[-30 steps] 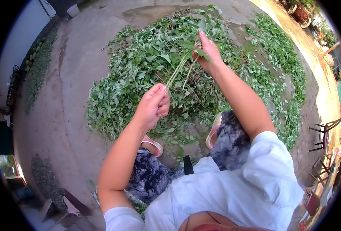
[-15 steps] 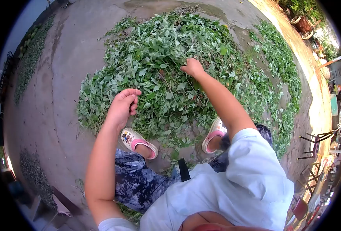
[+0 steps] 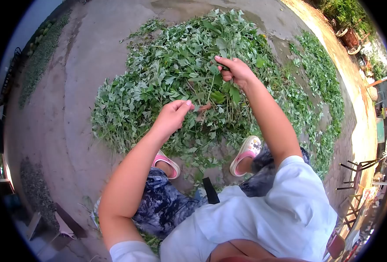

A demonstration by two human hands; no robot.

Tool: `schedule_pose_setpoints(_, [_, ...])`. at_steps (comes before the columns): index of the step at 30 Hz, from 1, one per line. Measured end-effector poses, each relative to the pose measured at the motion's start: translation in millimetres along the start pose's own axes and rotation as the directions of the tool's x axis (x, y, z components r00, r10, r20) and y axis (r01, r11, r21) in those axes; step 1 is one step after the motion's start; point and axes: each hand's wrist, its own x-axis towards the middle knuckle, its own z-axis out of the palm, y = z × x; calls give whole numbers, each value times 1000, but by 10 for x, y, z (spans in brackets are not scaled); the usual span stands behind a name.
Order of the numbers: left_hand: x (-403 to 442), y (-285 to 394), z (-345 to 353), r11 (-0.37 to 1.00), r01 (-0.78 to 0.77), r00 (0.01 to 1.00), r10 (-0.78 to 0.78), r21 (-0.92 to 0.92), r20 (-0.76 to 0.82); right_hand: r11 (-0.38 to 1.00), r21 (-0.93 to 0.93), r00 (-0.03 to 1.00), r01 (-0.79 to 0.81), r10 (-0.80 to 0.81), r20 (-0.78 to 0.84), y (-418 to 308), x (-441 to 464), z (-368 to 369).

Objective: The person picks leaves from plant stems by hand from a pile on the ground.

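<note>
Grey ground (image 3: 93,61), sprig (image 3: 221,43) in right fingers (image 3: 223,60)

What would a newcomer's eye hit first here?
The big heap of cut greenery, mid-frame on the concrete floor. Then the two bare hands over it, the right hand gripping a leafy sprig, the left hand nearer the body. Below, pale clogs with pink straps flank the heap's near edge.
</note>
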Motion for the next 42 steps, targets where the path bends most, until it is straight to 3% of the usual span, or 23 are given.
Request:
schedule_pose_setpoints(2, [-52, 94, 143, 997, -74, 997, 74, 8, 7, 996, 84, 995, 10, -18, 97, -85, -147, 77])
schedule_pose_setpoints(9, [-87, 37, 345, 986, -167, 981, 169, -27, 97, 981, 177, 990, 84, -101, 94, -97, -416, 282])
schedule_pose_setpoints(11, [-125, 89, 314, 990, -89, 984, 104, -106, 146, 979, 169, 992, 111, -119, 38, -47, -353, 199])
schedule_pose_setpoints(13, [-134, 128, 237, 970, -49, 987, 84, -240, 139, 960, 205, 964, 189, -143, -223, 8, -203, -57])
schedule_pose_setpoints(15, [-167, 68, 90, 989, -31, 992, 47, -143, 114, 918, 245, 856, 311, -159, -492, 117, 78, -593])
schedule_pose_setpoints(17, [-167, -28, -113, 993, 71, 992, -60, -96, 115, 957, -187, 670, 224, -290, -683, 129, 136, -967])
schedule_pose_setpoints(18, [-148, -39, -198, 989, 60, 997, -54, -137, 47, 957, -190, 672, 220, -290, -682, 200, 198, -1021])
schedule_pose_setpoints(20, [-96, -25, -349, 979, 24, 997, -37, -202, -64, 919, -358, 810, 167, -335, -481, 353, 308, -1072])
schedule_pose_setpoints(21, [-79, -49, -390, 978, 25, 997, -39, -208, -66, 882, -470, 851, 34, -272, -448, 467, 454, -1040])
schedule_pose_setpoints(23, [-70, -30, -451, 967, 41, 988, -77, -252, -132, 971, -236, 957, 27, -93, -275, 567, 375, -504])
schedule_pose_setpoints(25, [-28, -69, -503, 960, 66, 987, -103, -270, -123, 810, -586, 974, -40, -99, -202, 776, 635, -212])
schedule_pose_setpoints(26, [-25, -52, -499, 960, 75, 987, -110, -269, -119, 619, -785, 959, -41, -195, -204, 857, 749, -26])
schedule_pose_setpoints(27, [-22, -38, -489, 960, 83, 986, -118, -268, -115, 596, -803, 961, 5, -225, -161, 963, 778, 95])
schedule_pose_setpoints(29, [-17, -43, -463, 956, 96, 984, -134, -278, -117, 449, -879, 953, -161, -161, -257, 969, 706, 471])
schedule_pose_setpoints(33, [-29, -67, -476, 961, 109, 986, -138, -254, -98, 301, -937, 960, -176, -159, -231, 1302, 992, 470])
schedule_pose_setpoints(35, [-21, -105, -510, 958, 69, 991, -98, -277, -90, 480, -877, 970, 20, -224, -100, 1162, 961, 371])
schedule_pose_setpoints(36, [-25, -110, -494, 957, 62, 991, -93, -283, -95, 827, -561, 996, -45, -4, -85, 1055, 904, 307])
schedule_pose_setpoints(37, [-33, -77, -445, 984, 44, 986, -70, -172, -149, 946, -323, 999, -30, 19, -37, 758, 598, 391])
schedule_pose_setpoints(38, [-43, -41, -405, 998, 30, 979, -40, -56, -200, 971, -233, 995, -47, 65, 71, 622, 504, 317])
schedule_pose_setpoints(39, [-35, -43, -384, 998, 19, 979, -31, -58, -202, 987, -143, 978, -73, 98, 181, 518, 432, 241])
schedule_pose_setpoints(40, [-3, -61, -361, 997, -72, 974, 67, -15, -217, 987, -149, 979, -61, 88, 182, 450, 355, 232])
schedule_pose_setpoints(42, [49, -78, -305, 975, -218, 946, 220, 37, -236, 999, 34, 972, -40, 31, 235, 365, 159, 237])
